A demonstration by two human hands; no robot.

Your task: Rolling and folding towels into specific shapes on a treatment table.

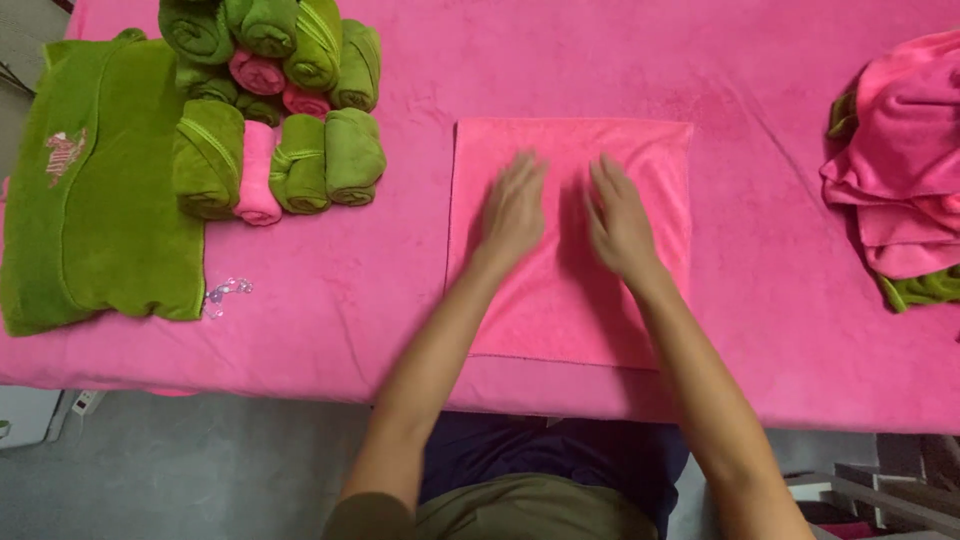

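Far left edge of the pink-covered table (400, 300): a large green towel (100, 190) lies flat, folded, with a small clear trinket (228, 294) at its near corner. Beside it at the back-left corner, rolled green and pink towels (275, 110) sit stacked in a tight pile, likely so they keep their rolls. Middle, near the front edge: a pink towel (520, 310) lies spread square. Left hand (512, 210) and right hand (620, 220) both rest flat on it, fingers spread, palms down, pinching nothing, apparently pressing it smooth. Right edge: a loose heap of pink and green towels (900, 170), unfolded, well apart from the hands.
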